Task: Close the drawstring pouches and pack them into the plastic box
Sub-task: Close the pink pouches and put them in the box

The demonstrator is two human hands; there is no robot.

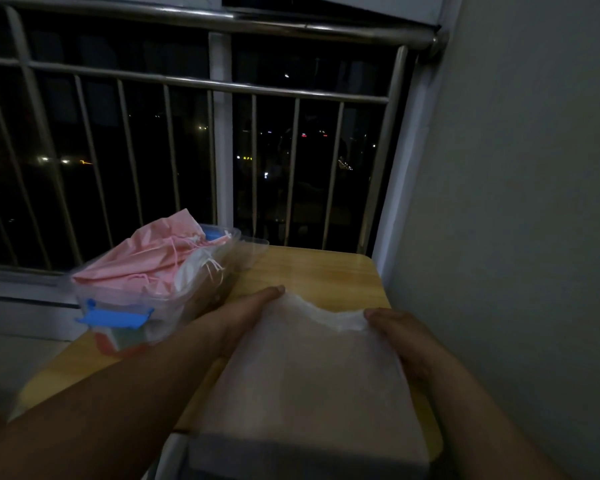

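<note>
Head view, plastic box: the plastic box (142,301) stands open at the left of the wooden table (326,268), with its blue latch (115,318) at the end nearest you.
Packed so far: pink pouches (153,251) and a white packed pouch (194,271) lie in the box, heaped up to the rim. Their cords look drawn, so judge those done.
Pouch in hand: the white pouch (309,375) lies flat in front of you, its mouth facing away from you and wavy. It does not look cinched yet.
Left hand: your left hand (253,313) pinches the mouth's left corner, thumb on top.
Right hand: your right hand (395,334) pinches the right corner the same way.
What is left: in my judgement, pull this mouth shut, then lay the pouch on the heap. Whether more pouches wait out of view cannot be told.
Edges: the box's latch end sits at the table's left edge. The wall (516,237) runs close along the right edge, and the window bars (291,168) stand behind the far edge.
Open room: bare wood lies between the pouch's mouth and the far edge. The way to the box is leftward and short, and the full heap leaves little space inside.
</note>
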